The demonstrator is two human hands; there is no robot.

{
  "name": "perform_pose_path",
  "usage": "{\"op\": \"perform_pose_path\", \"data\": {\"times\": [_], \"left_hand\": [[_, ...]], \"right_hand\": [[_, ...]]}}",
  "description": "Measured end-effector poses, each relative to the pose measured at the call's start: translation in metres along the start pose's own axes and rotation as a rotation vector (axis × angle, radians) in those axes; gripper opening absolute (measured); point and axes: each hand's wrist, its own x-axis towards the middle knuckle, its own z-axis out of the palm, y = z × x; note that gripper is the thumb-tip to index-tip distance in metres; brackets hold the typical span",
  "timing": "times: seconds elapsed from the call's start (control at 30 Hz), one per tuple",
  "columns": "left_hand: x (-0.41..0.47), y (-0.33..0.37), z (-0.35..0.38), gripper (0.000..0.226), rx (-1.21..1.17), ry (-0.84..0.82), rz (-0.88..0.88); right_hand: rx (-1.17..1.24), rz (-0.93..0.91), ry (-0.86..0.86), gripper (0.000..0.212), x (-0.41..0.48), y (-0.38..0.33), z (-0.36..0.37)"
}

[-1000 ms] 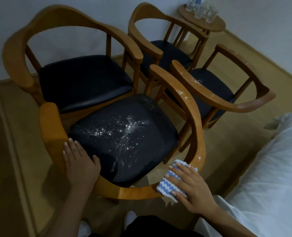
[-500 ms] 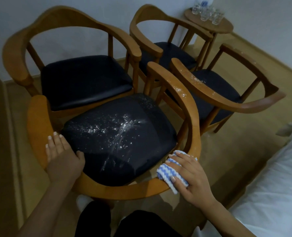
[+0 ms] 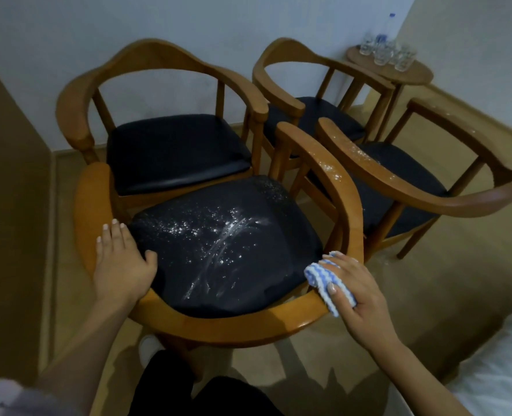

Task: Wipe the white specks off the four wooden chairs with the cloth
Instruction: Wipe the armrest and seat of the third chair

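Your right hand (image 3: 360,292) grips the cloth (image 3: 319,276) on the nearest chair (image 3: 218,328)'s rail; your left hand (image 3: 119,265) rests on its other arm, fingers straight and together.

The right hand (image 3: 360,292) hides most of the cloth (image 3: 316,276); the frame edge cuts the rightmost chair (image 3: 474,202).

Bedroom — white bed (image 3: 501,376), side table (image 3: 399,77).

Pale bluish walls (image 3: 158,25) above a tan floor (image 3: 444,280); in the far right corner a small round wooden desk (image 3: 420,75), clear glasses (image 3: 381,54) and a bottle (image 3: 390,25) on top; white bed (image 3: 504,370) lower right; dim light
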Motion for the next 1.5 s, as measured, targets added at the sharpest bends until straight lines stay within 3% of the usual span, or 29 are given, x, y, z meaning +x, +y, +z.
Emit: {"op": "perform_pose_path", "data": {"times": [0.2, 0.43, 0.63, 0.83, 1.13, 1.33, 1.5], "left_hand": [[0.001, 0.000, -0.001, 0.069, -0.001, 0.012, 0.004], [0.001, -0.002, 0.001, 0.069, -0.009, 0.036, 0.005], [0.003, -0.002, 0.004, 0.070, 0.001, 0.045, 0.018], [0.007, -0.007, 0.010, 0.070, 0.011, 0.057, 0.022], [0.014, -0.014, 0.023, 0.079, 0.025, 0.098, 0.020], [0.017, -0.021, 0.029, 0.078, 0.047, 0.072, 0.010], [0.021, -0.024, 0.033, 0.081, 0.044, 0.122, 0.008]], "right_hand": [[-0.094, -0.100, -0.105, 0.041, -0.010, -0.020, 0.005], [-0.038, -0.143, -0.078, 0.037, -0.002, -0.005, 0.005], [0.098, -0.045, -0.062, 0.042, 0.009, 0.024, -0.003], [0.202, 0.160, -0.169, 0.043, 0.033, 0.074, -0.022], [-0.109, 0.167, -0.407, 0.047, 0.101, 0.133, -0.028], [-0.163, 0.222, -0.484, 0.047, 0.104, 0.132, -0.027], [-0.008, 0.306, -0.504, 0.054, 0.075, 0.100, -0.034]]}}
